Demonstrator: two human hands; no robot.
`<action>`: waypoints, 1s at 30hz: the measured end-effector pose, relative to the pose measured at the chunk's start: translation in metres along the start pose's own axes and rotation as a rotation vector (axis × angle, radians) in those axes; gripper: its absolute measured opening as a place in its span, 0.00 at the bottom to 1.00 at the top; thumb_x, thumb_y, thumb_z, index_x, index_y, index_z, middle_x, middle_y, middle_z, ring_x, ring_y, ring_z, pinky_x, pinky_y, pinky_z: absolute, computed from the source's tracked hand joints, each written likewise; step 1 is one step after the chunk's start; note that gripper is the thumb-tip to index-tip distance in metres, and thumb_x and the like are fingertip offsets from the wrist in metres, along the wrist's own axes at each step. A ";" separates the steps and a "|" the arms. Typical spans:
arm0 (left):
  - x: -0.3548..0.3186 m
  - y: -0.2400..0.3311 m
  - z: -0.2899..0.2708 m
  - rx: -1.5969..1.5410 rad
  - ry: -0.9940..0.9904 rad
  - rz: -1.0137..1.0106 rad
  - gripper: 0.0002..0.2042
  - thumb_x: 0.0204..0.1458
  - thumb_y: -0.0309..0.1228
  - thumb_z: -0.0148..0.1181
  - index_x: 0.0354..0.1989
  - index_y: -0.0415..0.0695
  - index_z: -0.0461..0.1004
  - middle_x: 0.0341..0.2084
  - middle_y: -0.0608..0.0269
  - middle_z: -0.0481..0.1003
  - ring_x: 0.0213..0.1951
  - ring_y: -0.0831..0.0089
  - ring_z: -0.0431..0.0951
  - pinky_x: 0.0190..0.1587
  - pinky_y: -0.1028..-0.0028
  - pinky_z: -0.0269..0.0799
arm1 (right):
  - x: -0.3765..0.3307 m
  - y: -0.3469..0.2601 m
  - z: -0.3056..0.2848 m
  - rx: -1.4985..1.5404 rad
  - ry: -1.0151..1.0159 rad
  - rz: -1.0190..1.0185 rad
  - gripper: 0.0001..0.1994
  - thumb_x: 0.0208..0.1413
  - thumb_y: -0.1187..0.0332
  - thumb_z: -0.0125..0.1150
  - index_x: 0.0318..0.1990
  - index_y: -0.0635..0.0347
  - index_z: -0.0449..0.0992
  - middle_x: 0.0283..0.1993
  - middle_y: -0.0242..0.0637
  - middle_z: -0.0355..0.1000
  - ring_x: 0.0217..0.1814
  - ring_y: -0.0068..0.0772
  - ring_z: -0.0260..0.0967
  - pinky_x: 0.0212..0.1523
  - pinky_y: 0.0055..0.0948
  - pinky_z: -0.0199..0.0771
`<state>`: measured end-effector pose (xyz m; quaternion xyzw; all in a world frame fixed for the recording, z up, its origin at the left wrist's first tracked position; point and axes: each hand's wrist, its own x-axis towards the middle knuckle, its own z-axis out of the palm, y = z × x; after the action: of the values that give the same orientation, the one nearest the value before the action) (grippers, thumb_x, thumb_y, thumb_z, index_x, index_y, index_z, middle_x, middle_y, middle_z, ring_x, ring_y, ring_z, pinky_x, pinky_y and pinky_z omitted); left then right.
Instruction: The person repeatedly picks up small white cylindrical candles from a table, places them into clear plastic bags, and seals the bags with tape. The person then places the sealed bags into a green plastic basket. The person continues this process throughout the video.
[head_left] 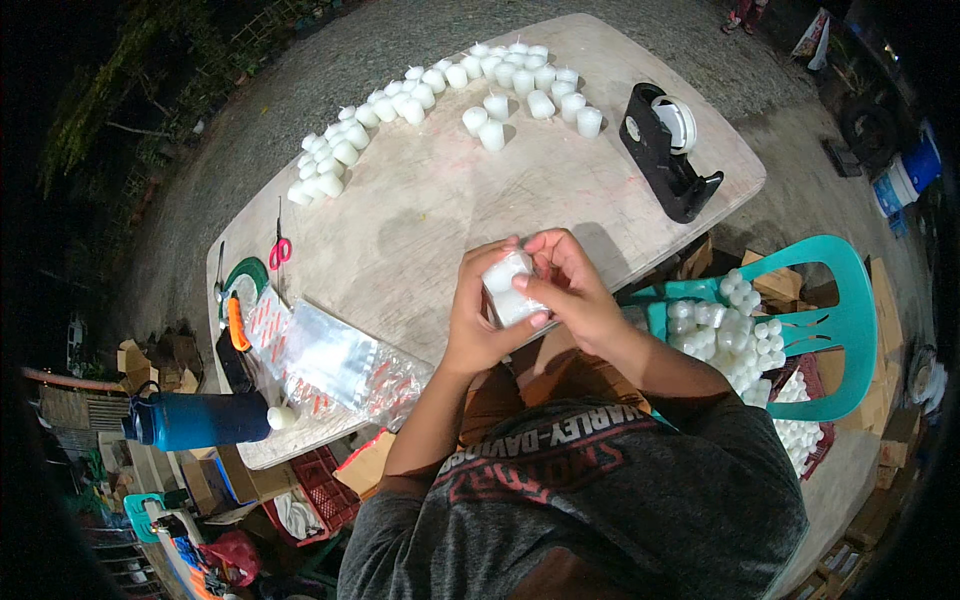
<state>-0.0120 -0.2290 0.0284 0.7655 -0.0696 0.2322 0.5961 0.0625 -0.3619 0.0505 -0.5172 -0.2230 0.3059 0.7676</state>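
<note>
A small clear plastic pack of white candles (505, 275) is between my hands, above the near edge of the table. My left hand (472, 318) wraps its left side and underside. My right hand (572, 285) pinches the plastic on its right side, the thumb lying across the front. Several loose white votive candles (410, 108) stand in a curved band along the far edge, and a few more (490, 134) stand nearer the middle. Flat clear plastic bags (335, 345) lie left of my hands.
A black tape dispenser (665, 150) stands at the right. Pink-handled scissors (280, 250), an orange cutter (237, 320), a green tape roll (247, 275) and a blue bottle (205, 418) lie at the left. A teal chair (850, 330) beside me holds packed candles (715, 335).
</note>
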 end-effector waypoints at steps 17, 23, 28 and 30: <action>0.002 0.011 -0.010 -0.125 -0.167 -0.101 0.55 0.31 0.23 0.69 0.66 0.45 0.33 0.51 0.50 0.63 0.55 0.59 0.63 0.58 0.62 0.56 | 0.030 -0.017 -0.024 -0.158 -0.065 0.063 0.07 0.52 0.69 0.61 0.35 0.62 0.79 0.37 0.31 0.71 0.40 0.23 0.65 0.41 0.24 0.64; 0.007 -0.004 -0.017 -0.053 -0.111 0.003 0.35 0.33 0.27 0.68 0.55 0.43 0.62 0.50 0.53 0.64 0.54 0.61 0.64 0.56 0.66 0.58 | 0.008 -0.054 -0.022 -1.078 -0.154 -0.755 0.10 0.45 0.70 0.64 0.37 0.58 0.78 0.41 0.37 0.70 0.46 0.39 0.64 0.44 0.32 0.64; 0.009 -0.004 -0.001 -0.131 0.027 0.019 0.24 0.38 0.27 0.64 0.48 0.42 0.66 0.50 0.52 0.64 0.54 0.60 0.64 0.54 0.65 0.60 | 0.022 -0.092 -0.113 -1.354 0.808 -0.840 0.23 0.49 0.58 0.62 0.50 0.60 0.70 0.46 0.45 0.71 0.48 0.47 0.67 0.53 0.37 0.58; 0.013 -0.004 0.006 -0.104 0.032 0.065 0.21 0.40 0.27 0.62 0.45 0.42 0.67 0.49 0.51 0.64 0.54 0.59 0.64 0.54 0.64 0.60 | 0.030 -0.095 -0.156 -1.432 1.084 -0.367 0.25 0.51 0.58 0.61 0.54 0.61 0.65 0.40 0.41 0.74 0.46 0.39 0.68 0.53 0.31 0.58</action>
<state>0.0027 -0.2316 0.0292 0.7268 -0.0969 0.2600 0.6283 0.2093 -0.4704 0.0827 -0.8986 -0.0473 -0.3168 0.2999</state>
